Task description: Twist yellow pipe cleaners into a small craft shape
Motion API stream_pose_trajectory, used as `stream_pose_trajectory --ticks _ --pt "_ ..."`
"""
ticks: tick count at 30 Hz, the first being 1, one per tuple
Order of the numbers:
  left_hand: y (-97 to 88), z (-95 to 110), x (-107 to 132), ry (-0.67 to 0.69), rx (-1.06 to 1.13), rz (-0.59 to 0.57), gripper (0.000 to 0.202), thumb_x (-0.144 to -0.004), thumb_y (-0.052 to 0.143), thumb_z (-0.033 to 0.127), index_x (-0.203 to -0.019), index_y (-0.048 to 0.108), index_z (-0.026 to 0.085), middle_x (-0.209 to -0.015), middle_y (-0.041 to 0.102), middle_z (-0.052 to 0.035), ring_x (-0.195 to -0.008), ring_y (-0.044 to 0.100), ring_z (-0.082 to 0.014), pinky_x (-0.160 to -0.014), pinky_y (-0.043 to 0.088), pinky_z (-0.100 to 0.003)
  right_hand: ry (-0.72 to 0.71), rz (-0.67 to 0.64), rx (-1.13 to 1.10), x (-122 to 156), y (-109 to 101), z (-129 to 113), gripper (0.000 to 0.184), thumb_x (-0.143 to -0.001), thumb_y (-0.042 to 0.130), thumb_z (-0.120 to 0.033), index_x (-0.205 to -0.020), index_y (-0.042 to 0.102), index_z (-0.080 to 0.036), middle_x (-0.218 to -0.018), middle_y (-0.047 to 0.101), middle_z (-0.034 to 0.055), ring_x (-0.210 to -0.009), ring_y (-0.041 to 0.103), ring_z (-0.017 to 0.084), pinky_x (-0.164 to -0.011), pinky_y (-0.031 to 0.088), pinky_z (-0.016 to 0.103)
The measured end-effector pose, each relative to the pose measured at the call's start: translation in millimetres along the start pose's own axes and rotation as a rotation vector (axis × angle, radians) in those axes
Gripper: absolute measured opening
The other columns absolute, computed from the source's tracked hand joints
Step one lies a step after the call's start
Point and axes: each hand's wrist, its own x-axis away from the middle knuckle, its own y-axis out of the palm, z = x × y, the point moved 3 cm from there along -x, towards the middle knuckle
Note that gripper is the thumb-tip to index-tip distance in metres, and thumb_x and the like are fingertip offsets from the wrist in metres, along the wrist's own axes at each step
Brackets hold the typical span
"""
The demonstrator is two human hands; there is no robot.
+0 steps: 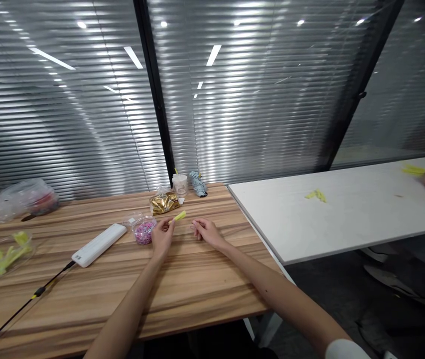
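A yellow stick (180, 216) (matte, too small to tell its material) is pinched in the fingers of the left hand (163, 237), over the wooden table (193, 294). The right hand (207, 232) curls loosely, holding nothing, just beside it. Next to the left hand, a clear round tub (144, 231) holds pink bits, their shape hard to make out. Crinkled gold foil (164, 203) lies behind it; a white bar (99, 245) with a black cable (39, 291) lies left of the tub.

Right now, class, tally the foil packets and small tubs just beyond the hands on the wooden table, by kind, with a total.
Foil packets: 2 (gold packet, blue-silver packet)
Small tubs: 2 (pink-filled tub, pale tub)
Total: 4
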Motion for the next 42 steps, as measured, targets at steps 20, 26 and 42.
stream_pose_trajectory --ticks 20,26,42 --pt "1.5 10 5 0.367 -0.479 -0.102 0.021 -0.073 0.048 0.018 -0.083 0.067 0.016 -0.085 0.062 -0.0077 -0.079 0.057 -0.0188 -0.071 0.048 -0.032 0.006 -0.025 0.113 4 0 -7 0.023 -0.082 0.046 -0.031 -0.085 0.062 -0.014 -0.052 0.052 -0.0036 -0.044 0.046 0.007 -0.044 0.036 0.016" --pt "5.8 4 5 0.306 -0.523 -0.207 0.023 -0.073 0.047 0.017 -0.085 0.067 0.015 -0.089 0.062 -0.0093 -0.083 0.057 -0.02 -0.072 0.048 -0.031 -0.019 -0.052 0.159 4 1 -6 0.024 -0.084 0.045 -0.031 -0.083 0.062 -0.014 -0.051 0.052 -0.003 -0.045 0.046 0.008 -0.045 0.037 0.017" --pt "6.8 4 8 0.292 -0.589 -0.291 0.025 -0.075 0.046 0.022 -0.089 0.065 0.014 -0.092 0.063 -0.0106 -0.081 0.059 -0.0201 -0.074 0.045 -0.031 -0.11 -0.074 0.318 2 1 2 0.031 -0.086 0.041 -0.036 -0.069 0.059 -0.016 -0.054 0.057 -0.0015 -0.049 0.05 0.009 -0.053 0.038 0.019"
